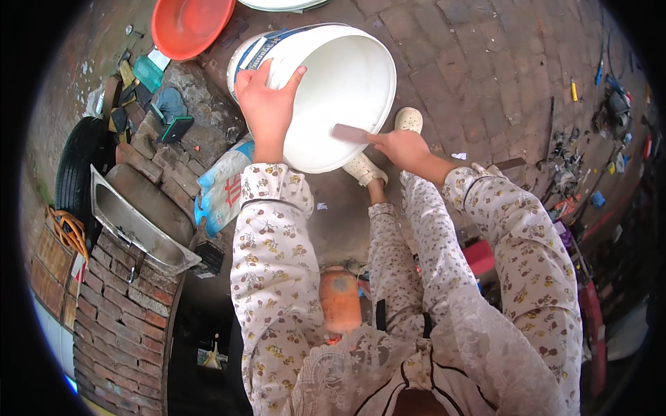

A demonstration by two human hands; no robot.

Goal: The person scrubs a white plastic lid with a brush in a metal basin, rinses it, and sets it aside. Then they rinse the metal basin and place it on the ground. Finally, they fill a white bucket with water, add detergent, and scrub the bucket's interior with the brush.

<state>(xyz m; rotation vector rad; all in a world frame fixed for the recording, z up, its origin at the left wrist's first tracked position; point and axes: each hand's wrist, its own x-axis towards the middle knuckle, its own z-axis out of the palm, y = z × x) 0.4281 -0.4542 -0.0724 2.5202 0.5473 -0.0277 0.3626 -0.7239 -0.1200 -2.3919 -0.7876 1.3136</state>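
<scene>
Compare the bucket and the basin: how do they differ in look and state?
The bucket is white with blue outside markings; the basin is orange-red. The left hand grips the bucket's rim; no hand touches the basin. Both are open vessels with rounded rims.

Bucket (340, 80) and scraper (349, 134) in hands (268, 105)

Grips the left edge of the bucket (378, 66) with the left hand (267, 104), putting the thumb (298, 73) inside it and the fingers (244, 83) outside, and stretches the left arm (274, 263) out nearly straight on the bucket's near side. Curls the right hand (399, 148) up tight just outside the bucket's lower right edge, with its back facing up. Bends the right arm (531, 243) wide, well to the right of the bucket.
</scene>
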